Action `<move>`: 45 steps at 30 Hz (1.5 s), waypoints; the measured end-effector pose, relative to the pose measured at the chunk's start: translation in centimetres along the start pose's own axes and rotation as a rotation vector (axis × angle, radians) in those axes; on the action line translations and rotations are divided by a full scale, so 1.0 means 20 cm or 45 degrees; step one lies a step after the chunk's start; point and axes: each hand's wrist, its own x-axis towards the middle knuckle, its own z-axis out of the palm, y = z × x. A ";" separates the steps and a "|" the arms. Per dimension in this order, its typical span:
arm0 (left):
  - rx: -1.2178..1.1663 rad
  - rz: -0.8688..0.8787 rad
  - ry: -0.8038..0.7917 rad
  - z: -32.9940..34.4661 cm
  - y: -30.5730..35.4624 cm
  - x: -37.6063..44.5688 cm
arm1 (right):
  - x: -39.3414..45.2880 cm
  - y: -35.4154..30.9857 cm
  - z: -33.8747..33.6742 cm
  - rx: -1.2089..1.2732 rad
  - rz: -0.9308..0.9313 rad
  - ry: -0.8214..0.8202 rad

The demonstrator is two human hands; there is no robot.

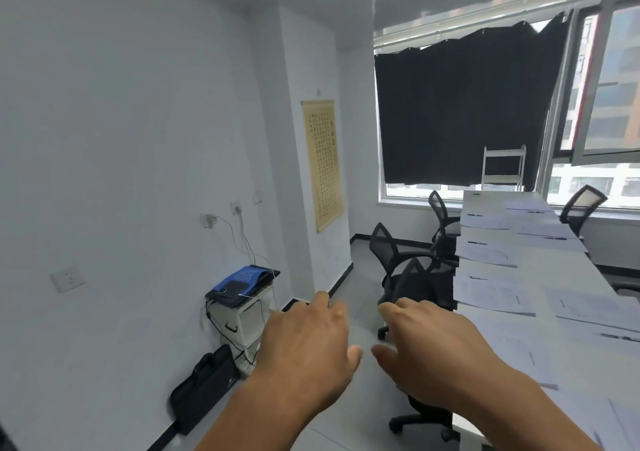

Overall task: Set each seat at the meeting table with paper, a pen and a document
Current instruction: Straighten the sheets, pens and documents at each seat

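Hands (306, 343) (429, 343) empty, beside table (554, 267)

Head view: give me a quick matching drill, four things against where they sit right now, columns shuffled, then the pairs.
Things:
1. Black soft laptop bag
2. Blue flat pad
3. Yellowish paper wall scroll
4. Black fabric curtain

Places:
A. Hanging on the wall column
B. On the floor against the wall
C. Covering the window
D. On top of the small white stand

Pairs: 1-B, 2-D, 3-A, 4-C
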 end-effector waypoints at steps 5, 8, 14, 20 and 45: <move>-0.011 0.036 -0.008 0.02 -0.25 0.19 | 0.27 -0.07 0.02 0.004 0.037 0.020; -0.013 0.076 -0.014 0.06 -0.33 0.39 | 0.44 -0.06 0.03 -0.005 0.082 0.041; 0.023 0.145 0.030 0.13 -0.46 0.87 | 0.90 0.06 0.10 -0.001 0.171 0.121; 0.032 0.165 0.010 0.16 -0.56 1.34 | 1.34 0.19 0.15 -0.006 0.226 0.117; -0.165 1.240 0.028 0.56 -0.20 3.43 | 2.45 0.94 0.33 -0.129 1.405 0.046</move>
